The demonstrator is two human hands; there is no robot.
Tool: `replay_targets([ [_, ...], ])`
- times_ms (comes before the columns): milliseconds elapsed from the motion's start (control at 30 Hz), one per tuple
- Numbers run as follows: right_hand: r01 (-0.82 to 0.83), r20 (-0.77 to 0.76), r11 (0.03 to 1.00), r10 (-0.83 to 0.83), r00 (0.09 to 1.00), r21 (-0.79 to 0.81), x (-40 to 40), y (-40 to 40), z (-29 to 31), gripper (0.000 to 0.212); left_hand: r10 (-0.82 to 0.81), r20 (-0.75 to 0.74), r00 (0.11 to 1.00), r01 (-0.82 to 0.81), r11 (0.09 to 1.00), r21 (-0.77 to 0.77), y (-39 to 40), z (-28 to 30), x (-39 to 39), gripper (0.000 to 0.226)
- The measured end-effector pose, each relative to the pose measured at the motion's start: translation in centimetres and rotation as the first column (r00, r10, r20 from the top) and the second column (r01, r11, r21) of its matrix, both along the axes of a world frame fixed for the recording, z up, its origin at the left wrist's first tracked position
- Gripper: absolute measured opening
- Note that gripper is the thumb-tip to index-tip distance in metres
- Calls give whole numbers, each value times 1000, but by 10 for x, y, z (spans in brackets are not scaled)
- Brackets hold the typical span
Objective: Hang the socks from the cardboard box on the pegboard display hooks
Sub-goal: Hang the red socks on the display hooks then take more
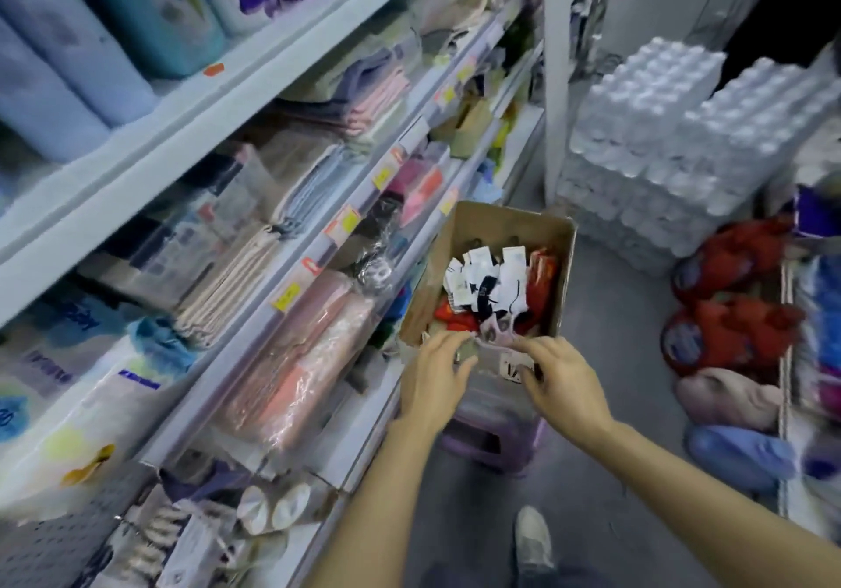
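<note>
Socks (496, 287) fill the cardboard box (482, 232), a jumble of white, black and red pairs with paper tags, and that box sits on a purple plastic stool (493, 428) in the aisle. Biggest thing in view: the long white shelving (191, 132) running down the left, stacked with folded towels (236, 269), wrapped pink bedding (296, 360) and tissue packs (68, 360), yellow price tags along the edges. Over on the right, shrink-wrapped water bottles (660, 132) tower on the floor, with red bags (737, 296) just beside them. Bottom left, a slice of grey pegboard (59, 537) shows, a few packaged pairs hanging by it, well apart from the box.

Now the hands, both reaching in at the near rim of the box. The left hand (434, 376) has its fingers curled down onto a pale pink sock (496, 330) at the near edge. The right hand (562, 380) pinches the same pair from the other side, a white tag (512, 367) showing just under its fingers. So the pink pair is stretched between the two hands, right at the box's near edge, touching the pile behind it. The picture is blurred, so the exact finger placement is hard to read. A grey shoe (532, 537) stands on the floor below.
</note>
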State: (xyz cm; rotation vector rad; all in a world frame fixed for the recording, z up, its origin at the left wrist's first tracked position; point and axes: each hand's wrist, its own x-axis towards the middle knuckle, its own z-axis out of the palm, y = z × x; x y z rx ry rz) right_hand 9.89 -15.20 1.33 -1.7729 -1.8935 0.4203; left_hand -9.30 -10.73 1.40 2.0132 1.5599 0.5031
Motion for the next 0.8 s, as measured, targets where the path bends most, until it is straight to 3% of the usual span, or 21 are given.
replay_targets([
  [200,76,29,997,-77,997,31,25,19,-10,39,-121,-88,989,110,987,-116,66,-27,54,35],
  [400,125,56,991,-127,990,42,21,42,-33,37,-249,-191,949,226,965,-134,162,-55,107,40],
  [633,204,72,979,-203,977,-6,18,70,-54,32,-89,-195,977,54,983,-178,241,-97,193,51],
  [800,256,70,966,-254,965,-21,8,85,-59,30,32,-210,977,-77,975,-210,258,-125,224,38],
])
